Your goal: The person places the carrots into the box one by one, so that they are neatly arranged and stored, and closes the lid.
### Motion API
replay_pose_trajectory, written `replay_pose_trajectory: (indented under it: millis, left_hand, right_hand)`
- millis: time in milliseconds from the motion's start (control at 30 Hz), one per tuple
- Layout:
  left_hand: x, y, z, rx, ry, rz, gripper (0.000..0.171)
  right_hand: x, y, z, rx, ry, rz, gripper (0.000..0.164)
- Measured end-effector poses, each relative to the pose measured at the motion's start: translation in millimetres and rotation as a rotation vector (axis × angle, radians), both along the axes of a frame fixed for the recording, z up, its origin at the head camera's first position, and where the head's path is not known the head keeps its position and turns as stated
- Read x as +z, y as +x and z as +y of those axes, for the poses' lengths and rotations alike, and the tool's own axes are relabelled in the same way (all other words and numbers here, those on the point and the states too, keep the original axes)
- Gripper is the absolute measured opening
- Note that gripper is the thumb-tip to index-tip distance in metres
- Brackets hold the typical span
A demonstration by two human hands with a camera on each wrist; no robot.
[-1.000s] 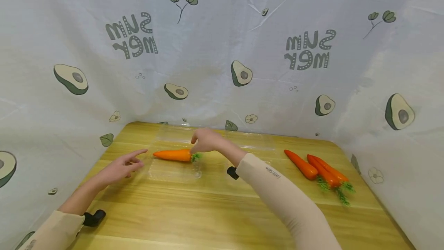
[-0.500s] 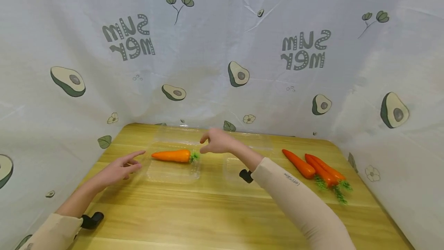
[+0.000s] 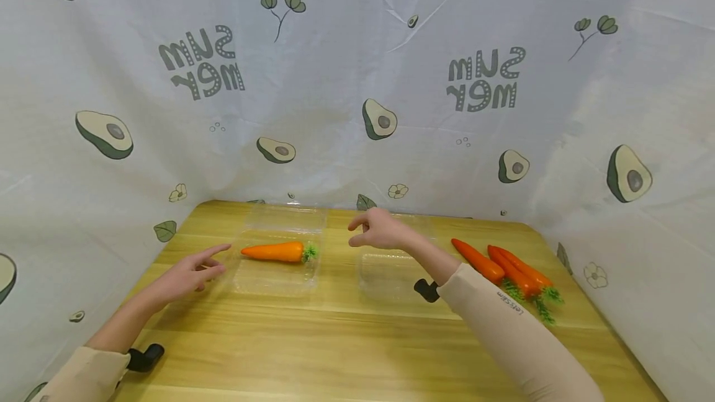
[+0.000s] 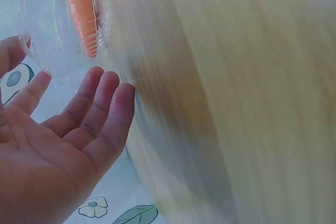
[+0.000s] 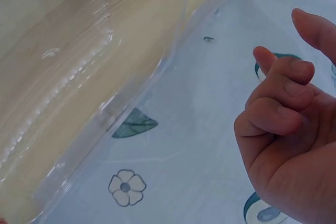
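An orange carrot with a green leafy top [image 3: 274, 252] lies in the left clear plastic box [image 3: 274, 285], whose lid is folded back toward the curtain. My left hand [image 3: 184, 276] is just left of that box, fingers extended and holding nothing. In the left wrist view, its fingertips [image 4: 122, 98] are close to the clear plastic; whether any touch is hard to tell. Above the second clear box [image 3: 391, 278] hovers my right hand [image 3: 382, 229], its fingers loosely bent with nothing in them. The right wrist view shows the same hand [image 5: 286, 124] apart from the plastic.
Several red-orange carrots [image 3: 514, 268] with green tops lie together on the right of the wooden table [image 3: 313, 352]. A white curtain [image 3: 324, 79] printed with avocados stands around the table's back and sides.
My right hand has let go of the carrot's leafy end and moved right, over the second box. The carrot stays in the left box. The left hand has hardly moved.
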State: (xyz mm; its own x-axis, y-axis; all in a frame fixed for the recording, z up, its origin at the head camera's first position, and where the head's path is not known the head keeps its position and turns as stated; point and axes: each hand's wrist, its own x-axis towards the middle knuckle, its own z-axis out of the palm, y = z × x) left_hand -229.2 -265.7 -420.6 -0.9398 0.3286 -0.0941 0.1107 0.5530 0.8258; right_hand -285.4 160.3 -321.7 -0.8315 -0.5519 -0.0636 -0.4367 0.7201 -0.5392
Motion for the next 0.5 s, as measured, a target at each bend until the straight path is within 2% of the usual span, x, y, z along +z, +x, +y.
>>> replay_pose_trajectory:
  millis: [500]
  left_hand:
    - [-0.4,0.6,-0.3,0.002,-0.008,-0.007,0.064]
  right_hand:
    - [3.4,10.3,47.0,-0.104,-0.042,-0.001,0.040]
